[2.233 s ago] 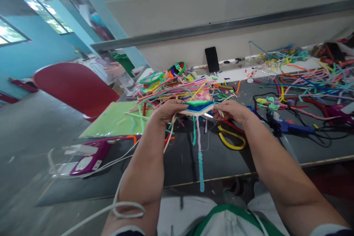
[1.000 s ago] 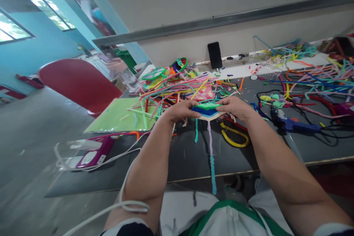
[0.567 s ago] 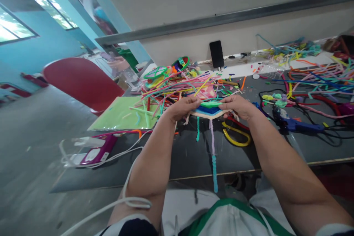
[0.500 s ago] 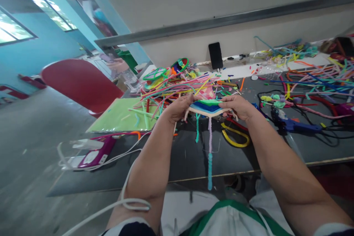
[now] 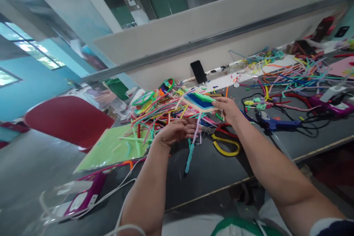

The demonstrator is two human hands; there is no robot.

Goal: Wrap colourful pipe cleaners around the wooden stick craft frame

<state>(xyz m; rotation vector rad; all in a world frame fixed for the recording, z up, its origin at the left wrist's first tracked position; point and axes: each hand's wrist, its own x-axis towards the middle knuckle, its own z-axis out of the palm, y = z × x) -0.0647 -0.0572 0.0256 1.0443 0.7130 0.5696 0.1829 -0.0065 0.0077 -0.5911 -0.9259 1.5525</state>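
A flat piece made of pipe cleaners (image 5: 201, 103), with green, dark blue, light blue and cream bands, is held up above the dark table. My right hand (image 5: 227, 107) pinches its right end. Strands hang from the piece, among them a lilac one (image 5: 197, 128) that turns teal lower down. My left hand (image 5: 178, 131) is below the piece, fingers stretched out to the right, beside or behind the lilac strand; whether they touch it is unclear. Scissors with red and yellow handles (image 5: 226, 151) lie just below my right hand.
Loose pipe cleaners (image 5: 155, 112) heap behind my left hand, near a green sheet (image 5: 107, 151). A phone (image 5: 198, 72) leans on the partition. A blue glue gun (image 5: 284, 124) and cords lie right. White cables run by my left arm.
My left hand has let go of the piece's left end and moved down, its fingers now spread near the hanging strand. My right hand still holds the piece, now tilted. The camera view has shifted.
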